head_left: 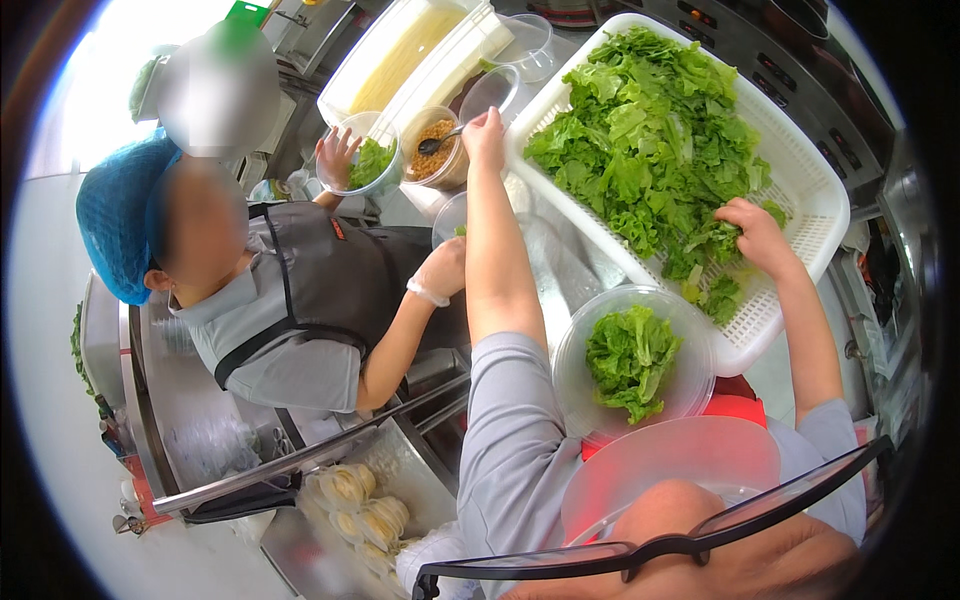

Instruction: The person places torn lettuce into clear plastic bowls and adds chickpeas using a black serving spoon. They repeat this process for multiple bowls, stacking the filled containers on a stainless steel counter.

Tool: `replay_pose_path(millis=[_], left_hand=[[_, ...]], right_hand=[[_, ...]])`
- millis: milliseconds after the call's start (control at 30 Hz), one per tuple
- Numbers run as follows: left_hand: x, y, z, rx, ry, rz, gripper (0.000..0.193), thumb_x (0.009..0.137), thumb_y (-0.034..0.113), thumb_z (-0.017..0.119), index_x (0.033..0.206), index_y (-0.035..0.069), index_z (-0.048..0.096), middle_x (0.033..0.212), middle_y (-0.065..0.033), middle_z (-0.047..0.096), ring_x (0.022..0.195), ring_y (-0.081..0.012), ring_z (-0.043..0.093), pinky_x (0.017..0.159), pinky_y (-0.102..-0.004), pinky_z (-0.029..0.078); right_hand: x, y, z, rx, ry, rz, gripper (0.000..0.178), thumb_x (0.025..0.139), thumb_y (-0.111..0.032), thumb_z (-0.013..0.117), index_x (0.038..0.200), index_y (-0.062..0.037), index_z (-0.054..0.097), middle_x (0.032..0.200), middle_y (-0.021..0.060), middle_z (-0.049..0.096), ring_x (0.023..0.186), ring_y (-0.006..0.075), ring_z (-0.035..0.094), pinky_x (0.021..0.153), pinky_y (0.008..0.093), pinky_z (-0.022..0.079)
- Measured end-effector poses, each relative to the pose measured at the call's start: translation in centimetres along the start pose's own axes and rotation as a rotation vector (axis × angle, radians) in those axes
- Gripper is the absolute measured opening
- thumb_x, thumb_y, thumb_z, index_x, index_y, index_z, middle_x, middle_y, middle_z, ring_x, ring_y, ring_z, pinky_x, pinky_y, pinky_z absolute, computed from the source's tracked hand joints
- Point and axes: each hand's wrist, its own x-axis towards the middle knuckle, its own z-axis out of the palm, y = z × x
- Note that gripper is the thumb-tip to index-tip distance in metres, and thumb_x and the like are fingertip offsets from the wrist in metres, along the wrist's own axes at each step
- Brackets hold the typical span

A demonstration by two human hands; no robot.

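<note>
My left hand (486,138) reaches forward, its fingers closed on the handle of a dark spoon (430,146). The spoon's bowl rests over brown crumbly bits (430,165) in a round clear tub. My right hand (756,234) is closed on torn green lettuce at the right side of a large white slotted basket (826,205). Heaped lettuce leaves (640,140) fill much of that basket. Close to my body, a round clear plastic bowl (697,345) holds a small pile of lettuce (630,362).
At my left a co-worker in a blue hair net has one hand (337,158) on a clear bowl of lettuce (372,165); a gloved hand (440,270) is beside my forearm. A white bin (345,105) stands farther off. Pale sliced food (365,510) lies in a lower metal tray.
</note>
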Motion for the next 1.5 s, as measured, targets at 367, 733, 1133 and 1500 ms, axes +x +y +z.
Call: replay_pose_path(millis=[367,733,1133,1500], left_hand=[[-4.3,8.1,2.1,-0.148,0.302,0.254,0.017,0.078,0.003,0.081,0.084,-0.010,0.072,0.076,-0.0146,0.072,0.059,-0.0172,0.069,0.054,-0.0276,0.060],[-11.6,12.8,-3.4,0.022,0.350,0.286,0.020,0.070,0.002,0.075,0.083,-0.012,0.072,0.072,-0.0146,0.071,0.057,-0.0180,0.069,0.054,-0.0277,0.060],[-17.9,11.3,-8.9,1.282,0.693,0.062,0.058,0.083,0.032,0.079,0.118,-0.001,0.048,0.109,-0.0227,0.068,0.093,-0.0332,0.074,0.083,-0.0422,0.061],[-23.0,12.9,-11.7,1.128,0.593,0.028,0.030,0.087,0.015,0.062,0.109,-0.005,0.066,0.108,-0.0285,0.072,0.105,-0.0439,0.070,0.091,-0.0491,0.054]], right_hand=[[-0.1,0.0,0.2,-0.059,-0.077,-0.024,0.052,0.069,0.016,0.048,0.112,-0.0053,0.068,0.108,0.0143,0.064,0.108,0.0382,0.061,0.090,0.0449,0.050],[-0.5,-0.3,0.1,-0.065,-0.127,-0.094,0.051,0.071,0.016,0.051,0.114,-0.0054,0.069,0.112,0.0139,0.065,0.109,0.0380,0.062,0.090,0.0450,0.051],[-0.7,-0.2,0.3,-0.060,-0.167,-0.124,0.051,0.072,0.014,0.054,0.116,-0.0069,0.069,0.115,0.0141,0.065,0.112,0.0373,0.062,0.093,0.0451,0.051],[-0.2,0.4,0.5,-0.116,0.006,0.007,0.049,0.076,0.009,0.052,0.118,-0.0104,0.070,0.114,0.0129,0.067,0.110,0.0373,0.064,0.091,0.0477,0.051]])
